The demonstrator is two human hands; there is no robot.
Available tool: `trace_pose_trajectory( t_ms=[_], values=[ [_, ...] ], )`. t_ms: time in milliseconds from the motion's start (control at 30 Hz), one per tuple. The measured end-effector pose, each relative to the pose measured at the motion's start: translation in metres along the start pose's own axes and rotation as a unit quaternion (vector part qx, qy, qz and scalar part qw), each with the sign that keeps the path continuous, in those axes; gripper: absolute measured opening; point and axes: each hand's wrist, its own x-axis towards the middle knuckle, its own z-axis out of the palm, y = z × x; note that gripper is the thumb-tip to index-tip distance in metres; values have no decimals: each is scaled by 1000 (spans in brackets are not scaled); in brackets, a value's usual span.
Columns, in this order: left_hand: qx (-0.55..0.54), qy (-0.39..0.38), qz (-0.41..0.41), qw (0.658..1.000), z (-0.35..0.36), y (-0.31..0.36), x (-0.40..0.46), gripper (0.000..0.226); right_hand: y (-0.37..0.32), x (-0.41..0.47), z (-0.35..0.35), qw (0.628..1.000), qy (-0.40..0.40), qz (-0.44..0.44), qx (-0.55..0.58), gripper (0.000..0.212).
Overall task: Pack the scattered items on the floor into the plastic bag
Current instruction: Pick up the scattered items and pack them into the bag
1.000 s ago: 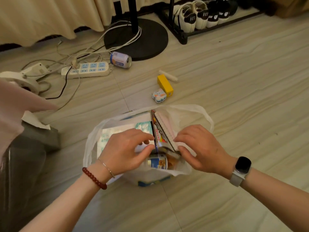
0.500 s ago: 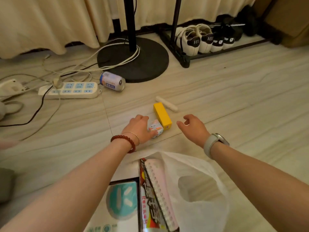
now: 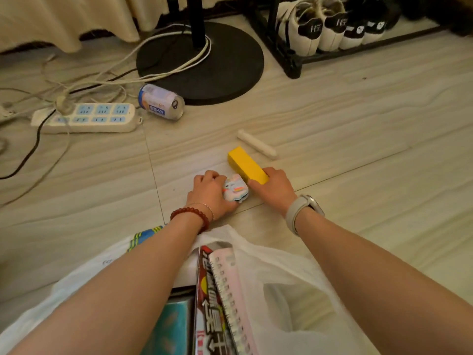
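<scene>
A small pastel toy (image 3: 236,191) is gripped on the floor (image 3: 358,139) by the left hand (image 3: 211,193), while the near end of a yellow box (image 3: 247,165) is clasped by the right hand (image 3: 275,189). The plastic bag (image 3: 289,272) is seen open below, nearest the camera, with a spiral notebook (image 3: 230,290) inside.

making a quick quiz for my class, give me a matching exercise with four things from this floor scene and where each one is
Things:
1. yellow box
2. can
3. spiral notebook
4. white stick

Places:
A. inside the plastic bag
B. lying beside the power strip
C. gripped at its near end by the right hand
D. loose on the floor beyond the yellow box

Pairs: 1-C, 2-B, 3-A, 4-D
</scene>
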Motion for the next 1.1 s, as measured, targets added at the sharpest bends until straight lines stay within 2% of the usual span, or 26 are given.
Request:
trace_pose_trajectory(
  t_ms=[100, 200, 300, 367, 467, 533, 633, 733, 833, 967, 1100],
  values=[
    [-81, 6, -8, 997, -17, 2, -7, 52, 4, -9, -13, 999, -34, 21, 37, 38],
    [-141, 56, -2, 988, -48, -2, -27, 47, 1, -24, -28, 993, -62, 42, 88, 31],
    [-189, 122, 27, 974, -76, -6, -57, 51, -17, -50, -47, 979, -31, 28, 199, 31],
    [-230, 144, 37, 962, -87, -7, -83, 52, -33, -72, -63, 978, 8, -14, 210, 34],
    [-263, 166, 63, 948, -93, -11, -120, 47, -53, -114, -78, 981, 47, -93, 161, 27],
    [-254, 185, 73, 947, -95, -16, -145, 53, -59, -150, -81, 978, 53, -143, 144, 20],
    [-211, 196, 88, 954, -94, -27, -174, 60, -57, -205, -80, 968, 21, -218, 123, 18],
    [-168, 208, 87, 960, -87, -40, -195, 61, -37, -244, -79, 955, -32, -288, 57, 30],
    [-163, 208, 87, 961, -76, -47, -214, 61, -13, -272, -82, 921, -91, -366, -98, 35],
    [-139, 216, 109, 960, -75, -51, -230, 62, -2, -299, -78, 876, -133, -414, -208, 38],
    [-119, 223, 157, 955, -85, -54, -244, 64, -12, -314, -63, 836, -79, -454, -299, 40]
  ],
)
